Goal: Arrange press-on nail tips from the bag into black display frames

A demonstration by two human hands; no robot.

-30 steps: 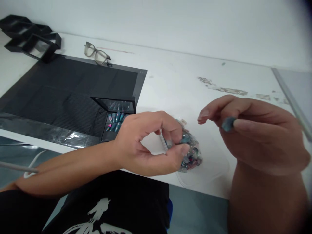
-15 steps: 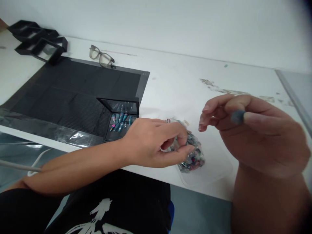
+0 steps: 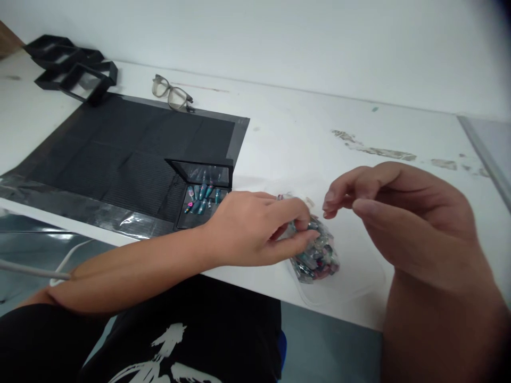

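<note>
My left hand [image 3: 255, 229] reaches across to a clear plastic bag [image 3: 319, 260] full of small press-on nails, its curled fingers and thumb closed at the bag's upper edge. To the right, my right hand [image 3: 411, 223] hovers just beside the bag, fingers bent and thumb tip apart from the fingertips, with nothing visible between them. Left of my left hand stands an open black case [image 3: 181, 221] with a mirrored lid. Several teal press-on nails [image 3: 203, 194] lie inside it, one bearing a pink piece; my left hand hides its right part.
A black plastic sheet [image 3: 131, 143] covers the table's left side. Glasses [image 3: 175, 96] rest at its far edge, near several stacked black frames [image 3: 75, 69]. Under the bag is a pale translucent sheet or tray [image 3: 355, 287]. White cable [image 3: 35, 270] hangs at the left.
The small dark blue-grey piece at my right thumb tip is no longer visible. My right hand has turned and moved left, closer to the bag. My left hand stays at the bag.
</note>
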